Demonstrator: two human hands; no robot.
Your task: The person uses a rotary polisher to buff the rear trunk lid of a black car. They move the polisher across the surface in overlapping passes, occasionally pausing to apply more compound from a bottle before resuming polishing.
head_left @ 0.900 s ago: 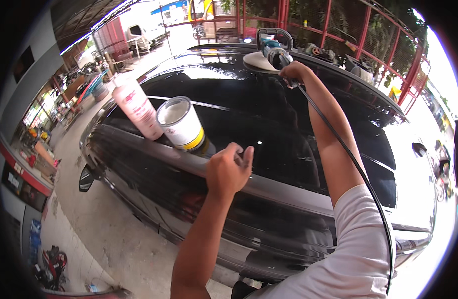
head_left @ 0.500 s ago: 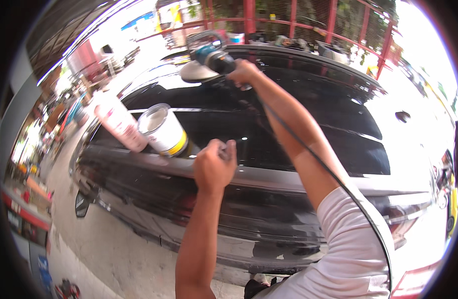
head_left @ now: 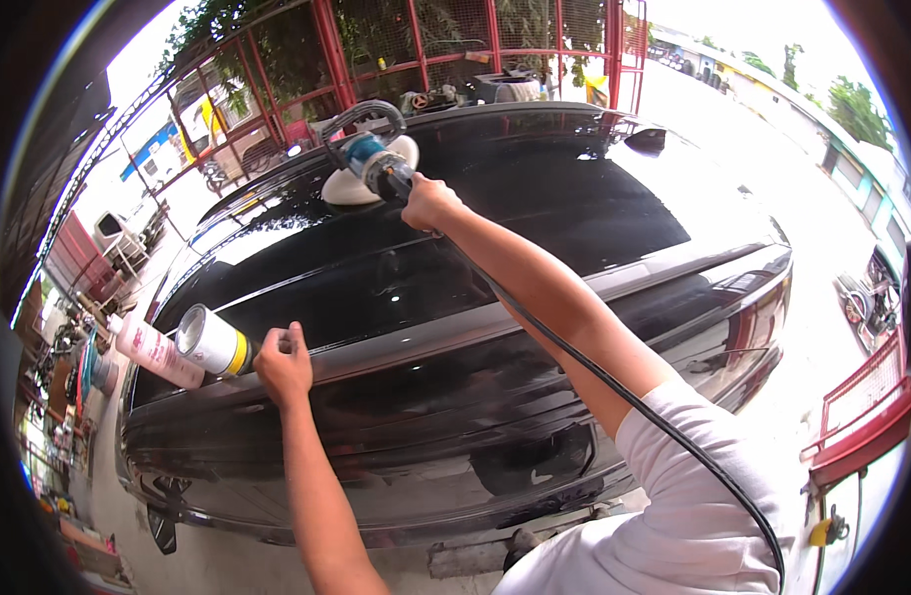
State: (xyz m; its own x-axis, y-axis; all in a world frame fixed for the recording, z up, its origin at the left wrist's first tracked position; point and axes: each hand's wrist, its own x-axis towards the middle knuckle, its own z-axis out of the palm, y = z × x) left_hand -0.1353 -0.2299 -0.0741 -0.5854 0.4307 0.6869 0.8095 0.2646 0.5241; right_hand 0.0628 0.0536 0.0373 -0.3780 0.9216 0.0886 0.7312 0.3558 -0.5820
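Observation:
My right hand (head_left: 431, 205) is wrapped round the rear grip of a blue and black electric polisher (head_left: 374, 165), held out over the far left part of the glossy black car roof (head_left: 535, 198). Its round white pad (head_left: 351, 188) is at the roof surface. From the grip a black power cord (head_left: 574, 345) trails along my right arm and over the sleeve. My left hand (head_left: 285, 367) is at the near roof edge, fingers curled and thumb raised; what they hold, if anything, is hidden. Just left of it stand a white can (head_left: 209, 340) with a yellow band and a pinkish-white bottle (head_left: 156, 352).
The car's dark side (head_left: 396, 426) lies between me and the roof, with a side mirror (head_left: 162, 531) at lower left. A small black fin antenna (head_left: 646, 140) rises at the roof's right end. Beyond the car runs a red metal mesh fence (head_left: 455, 45). Workshop clutter lines the left.
The view has swung to the right, so the car, can and bottle appear farther left. The polisher stays in my right hand over the roof; my left hand remains curled near the can.

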